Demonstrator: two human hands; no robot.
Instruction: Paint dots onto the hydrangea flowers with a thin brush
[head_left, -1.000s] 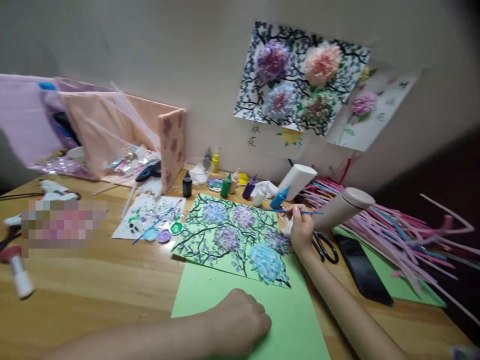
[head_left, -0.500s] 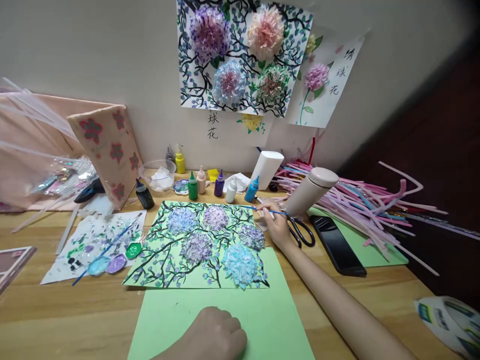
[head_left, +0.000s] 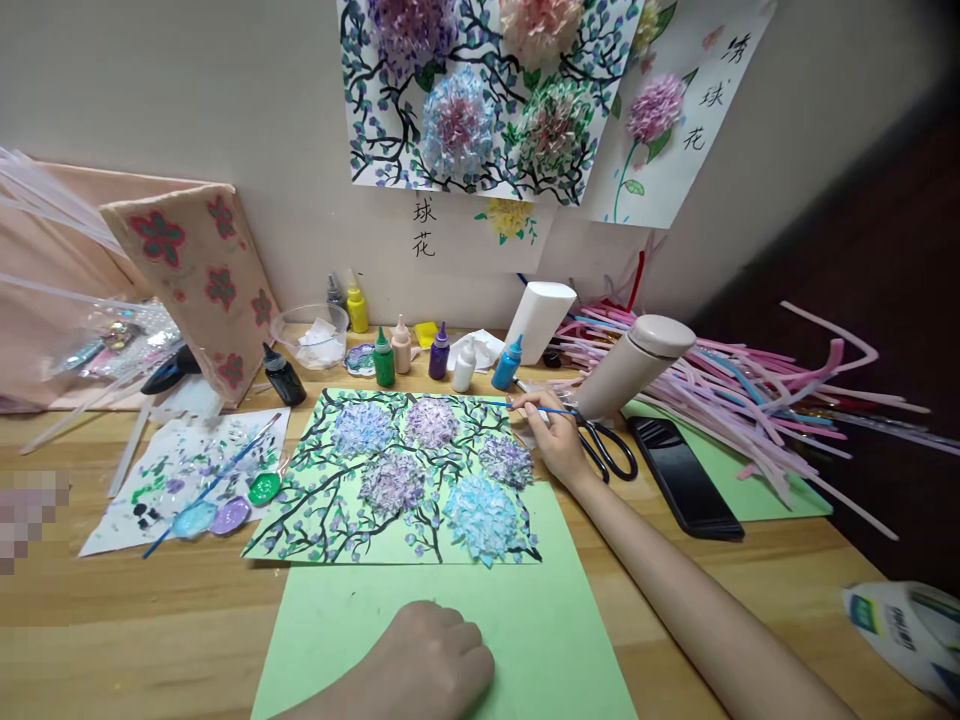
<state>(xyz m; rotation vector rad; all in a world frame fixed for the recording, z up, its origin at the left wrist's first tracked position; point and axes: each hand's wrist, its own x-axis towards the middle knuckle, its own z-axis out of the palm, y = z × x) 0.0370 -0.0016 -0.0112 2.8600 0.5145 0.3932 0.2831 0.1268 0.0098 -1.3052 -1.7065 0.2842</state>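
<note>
My right hand [head_left: 555, 435] is closed on a thin blue paintbrush [head_left: 559, 411] at the top right corner of the flower painting [head_left: 390, 475], a green sheet with black branches and several paper-tuft blooms. The brush lies nearly level, its tip pointing left toward the painting's edge. My left hand [head_left: 427, 665] is a closed fist resting on a plain green sheet [head_left: 540, 620] in front of the painting, with nothing seen in it.
Small paint bottles [head_left: 439, 355] line the wall. Black scissors [head_left: 611, 450], a beige flask [head_left: 634, 365], a black phone [head_left: 686, 478] and a pile of pink strips [head_left: 757, 385] lie right. A paint-smeared sheet [head_left: 187, 475] with another brush is left. Flower pictures [head_left: 480, 95] hang above.
The camera swung right and then settled, so the painting sits more centred. My right hand with the brush shifted slightly along the painting's top right edge. My left fist stayed on the green sheet.
</note>
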